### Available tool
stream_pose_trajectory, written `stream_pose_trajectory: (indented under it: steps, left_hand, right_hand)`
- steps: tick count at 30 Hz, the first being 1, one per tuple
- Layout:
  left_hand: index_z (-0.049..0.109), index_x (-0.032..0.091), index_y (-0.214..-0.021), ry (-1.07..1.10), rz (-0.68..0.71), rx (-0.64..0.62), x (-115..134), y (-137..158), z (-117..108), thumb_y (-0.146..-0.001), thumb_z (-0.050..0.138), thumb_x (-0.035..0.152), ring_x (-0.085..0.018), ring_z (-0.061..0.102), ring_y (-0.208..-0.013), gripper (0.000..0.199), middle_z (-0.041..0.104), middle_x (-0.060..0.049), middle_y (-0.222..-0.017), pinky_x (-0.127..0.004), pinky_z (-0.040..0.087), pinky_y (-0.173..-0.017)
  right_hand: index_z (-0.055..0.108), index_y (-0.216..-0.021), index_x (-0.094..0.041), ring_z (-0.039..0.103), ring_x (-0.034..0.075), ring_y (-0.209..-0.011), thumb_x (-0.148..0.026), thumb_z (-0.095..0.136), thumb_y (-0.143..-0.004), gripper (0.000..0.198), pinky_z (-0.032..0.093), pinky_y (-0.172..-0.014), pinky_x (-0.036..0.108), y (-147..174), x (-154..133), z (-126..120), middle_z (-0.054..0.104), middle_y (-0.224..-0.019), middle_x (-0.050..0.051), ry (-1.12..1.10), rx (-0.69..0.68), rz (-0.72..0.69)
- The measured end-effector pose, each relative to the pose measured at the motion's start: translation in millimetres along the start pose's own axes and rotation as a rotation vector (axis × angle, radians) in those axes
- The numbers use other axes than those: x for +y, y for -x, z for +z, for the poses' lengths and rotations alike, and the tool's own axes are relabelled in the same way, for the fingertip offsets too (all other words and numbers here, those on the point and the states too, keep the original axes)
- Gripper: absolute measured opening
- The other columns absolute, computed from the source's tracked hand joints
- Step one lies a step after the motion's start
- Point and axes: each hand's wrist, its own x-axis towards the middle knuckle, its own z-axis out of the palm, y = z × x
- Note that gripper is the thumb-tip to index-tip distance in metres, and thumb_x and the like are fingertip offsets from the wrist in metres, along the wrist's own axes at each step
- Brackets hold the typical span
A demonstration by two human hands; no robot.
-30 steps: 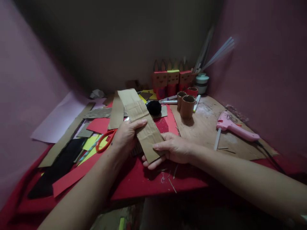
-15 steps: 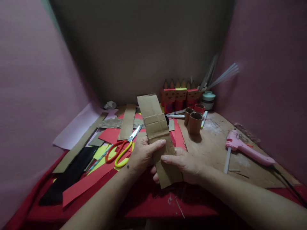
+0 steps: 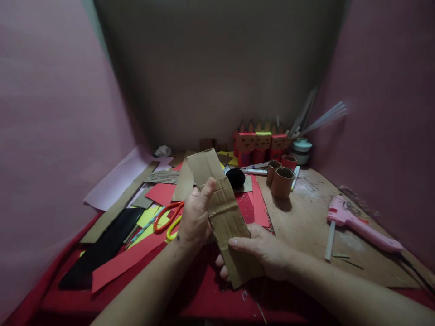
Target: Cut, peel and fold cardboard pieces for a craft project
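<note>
Head view: holds a creased cardboard strip in both hands above a red cloth, slanting with the far end up and to the left. Clasps the lower end in the closed right hand, with the thumb flat on the upper face and the fingers wrapped beneath, tips showing at the left edge. Grips that edge farther up in the part-closed left hand, with the thumb pointing upward at the edge and the other fingers mostly hidden. Has scissors with red and yellow handles just left of the left hand, partly behind it. Has a black ball near the strip, beyond it to the right. Faces brown cardboard tubes upright on a wooden board, with a pink glue gun lying farther right. Looks toward three box figures at the back, beside a jar.
</note>
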Motion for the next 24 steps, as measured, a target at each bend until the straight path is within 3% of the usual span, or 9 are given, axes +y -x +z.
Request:
stream_pose_trajectory:
  steps: [7, 10, 16, 22, 24]
  left_hand:
    - [0.066, 0.013, -0.075, 0.055, -0.134, 0.262, 9, -8, 2, -0.065, 0.073, 0.028, -0.016, 0.061, -0.049, 0.019, 0.066, -0.001, -0.058, -0.027, 0.052, -0.050]
    - [0.064, 0.013, -0.072, 0.037, -0.175, 0.295, 10, -8, 1, -0.063, 0.070, 0.029, -0.017, 0.061, -0.049, 0.019, 0.065, 0.000, -0.056, -0.029, 0.051, -0.052]
    - [0.065, 0.014, -0.075, 0.001, -0.111, 0.265, 10, -8, 0, -0.065, 0.070, 0.029, -0.017, 0.061, -0.051, 0.019, 0.066, 0.001, -0.057, -0.030, 0.051, -0.055]
    - [0.065, 0.014, -0.089, -0.082, -0.138, 0.000, 6, -13, -5, -0.073, 0.068, 0.042, -0.019, 0.064, -0.062, 0.032, 0.069, -0.006, -0.074, -0.030, 0.051, -0.057]
    - [0.062, 0.016, -0.092, -0.178, 0.003, -0.010, 5, -15, -9, -0.074, 0.070, 0.038, -0.017, 0.063, -0.066, 0.030, 0.067, -0.005, -0.081, -0.025, 0.048, -0.054]
  right_hand:
    - [0.060, -0.096, -0.011, 0.069, 0.020, -0.064, -0.041, 0.074, -0.067, 0.045, 0.054, -0.063, 0.037, -1, 3, 4, 0.072, -0.078, 0.011, 0.031, 0.013, 0.031]
    - [0.060, -0.095, -0.010, 0.069, 0.021, -0.065, -0.041, 0.073, -0.069, 0.042, 0.054, -0.063, 0.038, -2, 4, 3, 0.071, -0.079, 0.012, 0.033, -0.007, 0.040]
    - [0.060, -0.094, -0.009, 0.070, 0.022, -0.066, -0.040, 0.070, -0.074, 0.038, 0.056, -0.063, 0.038, -3, 6, 3, 0.071, -0.078, 0.014, -0.006, -0.040, 0.026]
    - [0.060, -0.099, -0.006, 0.072, 0.026, -0.070, -0.023, 0.058, -0.082, 0.024, 0.058, -0.066, 0.042, 3, -14, 4, 0.073, -0.085, 0.018, -0.101, -0.025, 0.030]
    - [0.059, -0.104, -0.006, 0.073, 0.025, -0.073, -0.021, 0.052, -0.087, 0.023, 0.058, -0.069, 0.042, 5, -24, 2, 0.073, -0.088, 0.018, -0.135, -0.006, -0.009]
